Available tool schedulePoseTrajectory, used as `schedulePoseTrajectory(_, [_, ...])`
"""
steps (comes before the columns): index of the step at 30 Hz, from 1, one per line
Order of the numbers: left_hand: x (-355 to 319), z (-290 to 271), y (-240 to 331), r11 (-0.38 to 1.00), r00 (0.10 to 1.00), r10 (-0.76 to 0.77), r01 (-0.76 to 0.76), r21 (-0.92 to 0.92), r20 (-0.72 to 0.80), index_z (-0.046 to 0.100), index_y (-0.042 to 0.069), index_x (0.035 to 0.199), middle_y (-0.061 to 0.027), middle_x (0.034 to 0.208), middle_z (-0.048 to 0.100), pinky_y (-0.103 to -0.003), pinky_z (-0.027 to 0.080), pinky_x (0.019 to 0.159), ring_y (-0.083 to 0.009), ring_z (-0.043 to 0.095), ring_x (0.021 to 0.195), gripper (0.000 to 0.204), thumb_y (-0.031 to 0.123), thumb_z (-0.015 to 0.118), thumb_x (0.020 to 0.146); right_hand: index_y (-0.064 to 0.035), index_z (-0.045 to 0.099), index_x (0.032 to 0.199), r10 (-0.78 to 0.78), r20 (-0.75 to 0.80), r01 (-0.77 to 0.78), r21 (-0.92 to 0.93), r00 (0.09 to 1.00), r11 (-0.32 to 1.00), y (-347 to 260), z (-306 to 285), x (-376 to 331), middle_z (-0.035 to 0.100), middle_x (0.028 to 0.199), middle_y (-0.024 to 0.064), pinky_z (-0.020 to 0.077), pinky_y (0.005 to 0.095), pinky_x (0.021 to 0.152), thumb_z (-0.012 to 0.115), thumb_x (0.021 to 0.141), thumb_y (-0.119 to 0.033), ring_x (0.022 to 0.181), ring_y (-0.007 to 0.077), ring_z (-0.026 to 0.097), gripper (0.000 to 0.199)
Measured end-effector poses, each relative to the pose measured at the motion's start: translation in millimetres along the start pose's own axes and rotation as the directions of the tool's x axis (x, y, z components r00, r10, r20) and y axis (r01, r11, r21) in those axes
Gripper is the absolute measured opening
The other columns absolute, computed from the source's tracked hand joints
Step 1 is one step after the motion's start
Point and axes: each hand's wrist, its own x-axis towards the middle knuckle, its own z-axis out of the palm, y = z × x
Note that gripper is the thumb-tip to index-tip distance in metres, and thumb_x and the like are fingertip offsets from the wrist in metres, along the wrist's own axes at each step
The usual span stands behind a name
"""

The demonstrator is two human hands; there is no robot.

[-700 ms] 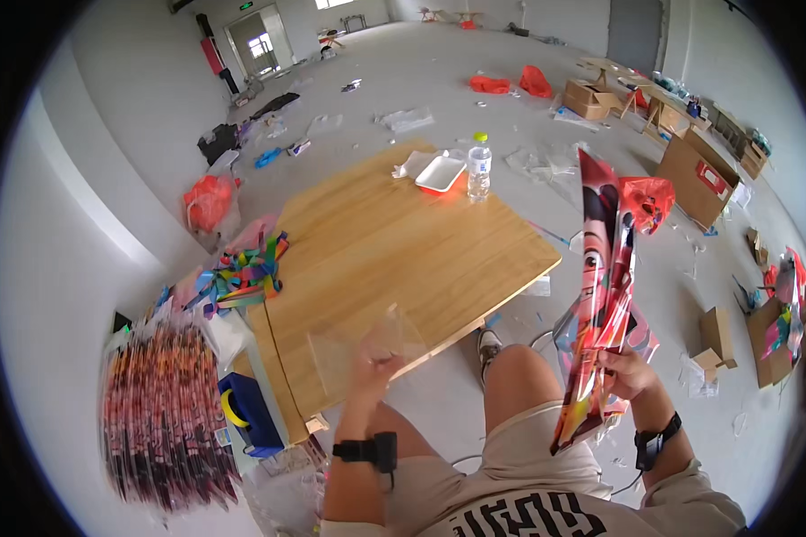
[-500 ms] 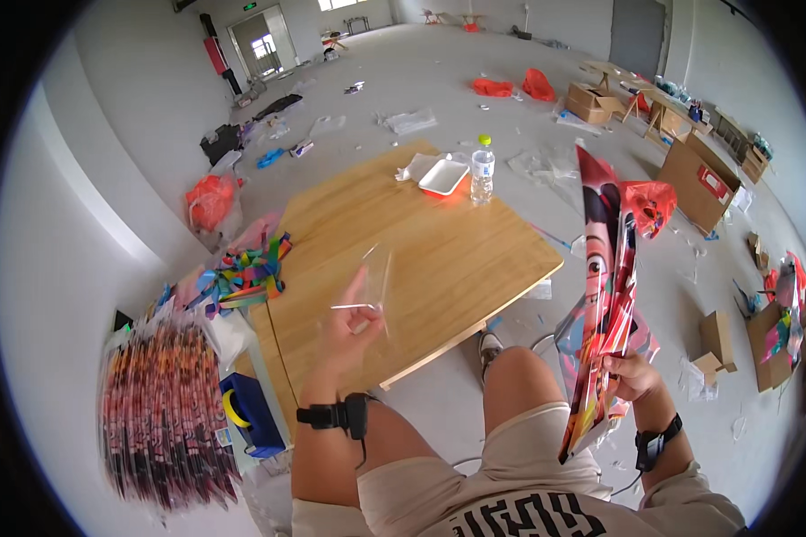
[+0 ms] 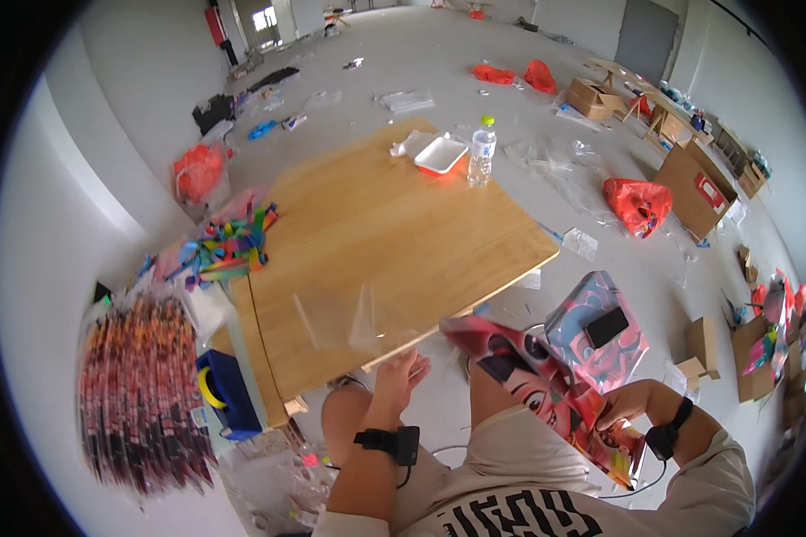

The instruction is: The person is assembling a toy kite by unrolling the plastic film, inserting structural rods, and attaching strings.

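My right hand (image 3: 624,407) grips a glossy folded sheet (image 3: 533,385) printed with a cartoon face in red and black. The sheet slants over my lap, its far end near the table's front edge. My left hand (image 3: 403,374) is just off that edge, its fingers apart and no thing seen in them. A clear plastic bag (image 3: 336,318) lies on the wooden table (image 3: 385,224) just beyond it. Beyond the sheet, a pink and blue printed surface (image 3: 613,358) carries a black phone (image 3: 607,328).
A water bottle (image 3: 482,152) and a white tray (image 3: 441,154) stand at the table's far end. Rainbow ribbons (image 3: 233,242), a row of wrapped printed packs (image 3: 143,394) and a blue tape dispenser (image 3: 228,394) are at left. Cardboard boxes (image 3: 698,192) and red bags (image 3: 638,206) stand right.
My left hand let go of the clear bag, now on the table, and came back toward me. My right hand tipped the printed sheet from upright to slanting leftward over my lap, uncovering the phone.
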Motion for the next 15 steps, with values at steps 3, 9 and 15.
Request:
schedulePoseTrajectory(3, [-1,-1,-3,0.999,0.995,-0.019,0.022,-0.028,0.095,0.061,0.001,0.097,-0.0103,0.101,0.062,-0.040,0.055,0.095,-0.0257,0.065,0.104,0.024,0.024,0.060,0.100,0.0020,0.067,0.117,0.007,0.115,-0.015,0.064,0.993,0.998,33,-11,15,0.071,0.107,0.0016,0.0500,0.0258,0.085,0.065,0.096,-0.015,0.092,0.0098,0.063,0.027])
schedulePoseTrajectory(9, [-5,5,2,0.986,0.943,0.119,-0.076,-0.146,0.310,0.059,0.007,0.097,-0.0105,0.109,0.066,-0.045,0.051,0.099,-0.0251,0.064,0.109,0.021,0.026,0.053,0.104,0.0016,0.067,0.119,-0.008,0.155,0.002,0.044,0.988,0.999,40,-9,15,0.071,0.106,0.0010,0.0493,0.0252,0.084,0.066,0.096,-0.017,0.092,0.0091,0.062,0.029])
schedulePoseTrajectory(15, [-16,14,14,0.986,0.934,0.088,-0.033,-0.163,0.346,0.059,0.007,0.086,-0.0142,0.127,0.062,-0.044,0.052,0.097,-0.0267,0.062,0.116,0.031,0.028,0.047,0.106,0.0019,0.067,0.119,-0.001,0.166,0.002,-0.006,0.986,1.000,44,-11,16,0.070,0.105,0.0004,0.0485,0.0243,0.084,0.066,0.096,-0.018,0.092,0.0085,0.061,0.031])
